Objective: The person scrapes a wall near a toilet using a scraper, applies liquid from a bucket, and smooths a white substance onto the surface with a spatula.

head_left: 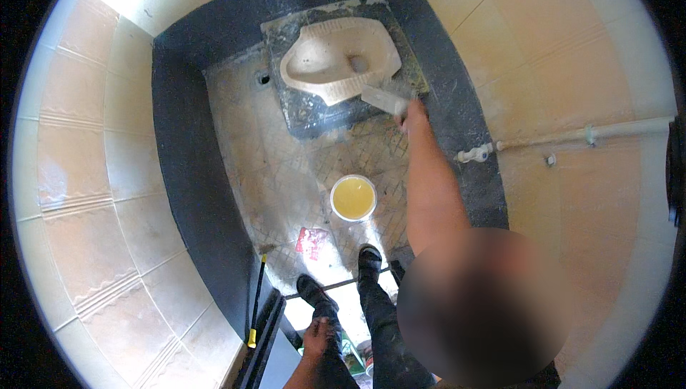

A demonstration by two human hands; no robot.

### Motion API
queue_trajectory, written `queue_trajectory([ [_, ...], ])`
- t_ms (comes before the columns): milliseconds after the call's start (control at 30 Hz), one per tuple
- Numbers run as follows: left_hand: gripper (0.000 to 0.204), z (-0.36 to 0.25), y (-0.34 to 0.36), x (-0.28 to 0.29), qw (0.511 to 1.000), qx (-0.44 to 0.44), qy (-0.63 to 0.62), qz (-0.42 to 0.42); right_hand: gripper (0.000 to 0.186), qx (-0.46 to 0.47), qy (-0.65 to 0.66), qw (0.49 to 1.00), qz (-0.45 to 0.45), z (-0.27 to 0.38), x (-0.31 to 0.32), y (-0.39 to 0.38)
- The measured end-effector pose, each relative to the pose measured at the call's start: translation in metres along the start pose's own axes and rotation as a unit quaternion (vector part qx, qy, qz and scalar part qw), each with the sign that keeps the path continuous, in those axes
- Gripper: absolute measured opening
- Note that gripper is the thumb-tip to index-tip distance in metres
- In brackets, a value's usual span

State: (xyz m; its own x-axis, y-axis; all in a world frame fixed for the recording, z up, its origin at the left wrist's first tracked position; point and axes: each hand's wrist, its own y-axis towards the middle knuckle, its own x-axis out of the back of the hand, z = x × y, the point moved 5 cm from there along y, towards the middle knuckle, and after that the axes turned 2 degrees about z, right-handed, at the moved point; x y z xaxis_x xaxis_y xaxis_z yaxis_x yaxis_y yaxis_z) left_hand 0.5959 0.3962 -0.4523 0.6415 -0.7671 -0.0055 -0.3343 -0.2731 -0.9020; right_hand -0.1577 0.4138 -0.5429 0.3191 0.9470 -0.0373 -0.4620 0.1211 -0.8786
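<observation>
My right hand (412, 114) grips a pale, blurred rectangular tool (382, 97) beside the right rim of a white squat toilet (307, 78), which is set in a dark speckled raised platform (307, 124). Down by my left leg, my left hand (314, 337) has its fingers curled; whatever it holds, if anything, is hidden. A round white bucket (353, 197) of yellowish liquid stands on the stained tile floor (264, 160) between my feet and the platform.
Dark skirting (186, 139) and tiled walls (78, 174) surround me. A pipe with a valve (475, 153) runs along the right wall. A black-and-yellow stick (257, 296) leans at lower left. A red packet (309, 242) lies near my feet. A drain hole (263, 79) is beside the platform.
</observation>
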Motion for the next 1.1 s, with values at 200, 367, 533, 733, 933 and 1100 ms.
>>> queue_trajectory([
  [200,0.04,-0.073,0.007,-0.003,0.998,-0.064,-0.016,-0.02,0.042,0.053,-0.179,0.982,0.032,0.084,-0.054,-0.031],
  [367,0.038,-0.045,0.005,-0.022,0.998,-0.058,-0.018,0.015,0.051,0.1,-0.236,0.966,0.021,-0.004,0.008,-0.053],
  [533,0.037,-0.044,-0.026,-0.042,0.998,0.019,0.056,0.029,0.062,0.228,-0.418,0.878,-0.049,-0.118,0.131,-0.018],
  [733,0.037,-0.047,-0.051,-0.018,0.967,-0.035,0.252,-0.009,0.067,0.394,-0.51,0.763,-0.047,-0.224,0.151,-0.081],
  [933,0.029,-0.01,-0.023,-0.009,0.988,-0.055,0.142,-0.004,0.072,0.378,-0.737,0.559,-0.035,-0.279,0.096,-0.049],
  [1100,0.028,0.05,0.009,-0.019,0.995,0.009,0.092,0.038,0.062,0.178,-0.733,0.653,-0.061,-0.319,0.102,0.024],
])
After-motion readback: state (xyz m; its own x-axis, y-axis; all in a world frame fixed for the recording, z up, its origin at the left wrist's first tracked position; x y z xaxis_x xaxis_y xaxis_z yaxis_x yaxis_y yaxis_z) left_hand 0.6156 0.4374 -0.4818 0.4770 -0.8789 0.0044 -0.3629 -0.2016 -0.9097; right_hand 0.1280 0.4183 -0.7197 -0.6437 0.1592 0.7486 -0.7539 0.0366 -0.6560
